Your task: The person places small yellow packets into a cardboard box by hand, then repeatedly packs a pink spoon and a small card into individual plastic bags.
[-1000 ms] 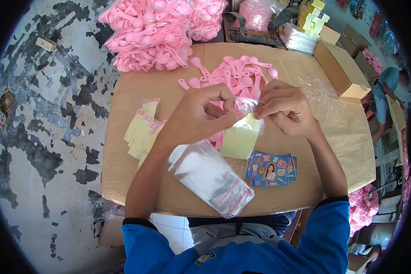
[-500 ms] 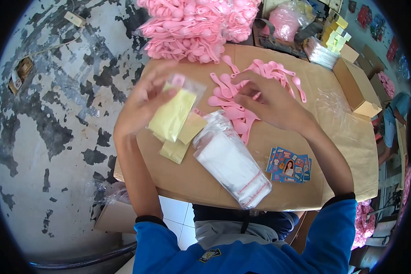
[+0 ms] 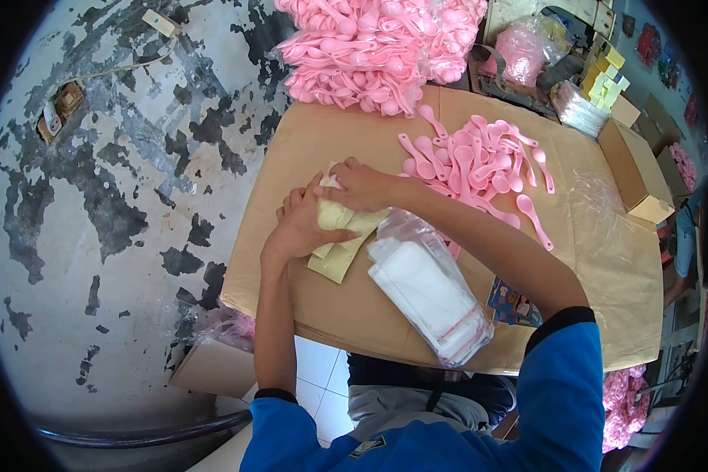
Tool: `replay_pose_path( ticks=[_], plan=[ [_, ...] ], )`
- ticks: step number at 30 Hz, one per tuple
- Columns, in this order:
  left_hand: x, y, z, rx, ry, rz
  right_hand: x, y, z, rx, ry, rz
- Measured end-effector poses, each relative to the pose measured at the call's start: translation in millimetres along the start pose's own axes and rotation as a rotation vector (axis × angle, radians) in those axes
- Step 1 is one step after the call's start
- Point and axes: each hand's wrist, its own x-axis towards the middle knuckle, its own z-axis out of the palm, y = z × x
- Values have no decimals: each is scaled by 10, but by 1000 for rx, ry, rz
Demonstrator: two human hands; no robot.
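Observation:
Both hands meet over the left part of the paper-covered table, at a pale yellow packet (image 3: pixel 333 214). My left hand (image 3: pixel 297 226) is around its left side, with the thumb across the front. My right hand (image 3: pixel 359 187) is closed at the packet's upper end, and its fingers hide what they pinch there. Beneath lie more flat yellow packets (image 3: pixel 337 263). To their right is a stack of clear plastic sleeves (image 3: pixel 426 285). Pink spoons (image 3: pixel 480 157) lie in a loose pile beyond my right forearm. That arm partly covers some blue printed cards (image 3: pixel 513 303).
Large clear bags of pink spoons (image 3: pixel 362 59) stand at the table's far edge. A cardboard box (image 3: pixel 636 171) sits at the right edge, near crumpled clear plastic (image 3: pixel 594 197). Small yellow boxes (image 3: pixel 603 79) are stacked at the back right. Another person (image 3: pixel 684 248) is partly visible at far right.
My right hand has moved left from the spoon pile to the yellow packet. My left hand has brought the packet down over the other packets. The view has shifted slightly.

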Motion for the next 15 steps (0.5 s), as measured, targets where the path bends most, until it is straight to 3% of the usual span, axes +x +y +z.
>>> replay_pose_path(
  ticks=[3,6,9,12,15],
  plan=[
    [42,-56,-34,15,-5,32,-37,-26,-78,140,-27,-39],
    [270,-258,-6,-52,42,131,-94,71,-54,267,201,-204],
    [614,-400,-6,-43,165,91,-344,39,-194,-229,496,-213],
    [1091,-651,61,-78,227,201,-818,-149,-580,-191,299,-140],
    [1243,-623,22,-53,263,247,-1482,-342,-697,-332,29,64]
  ],
)
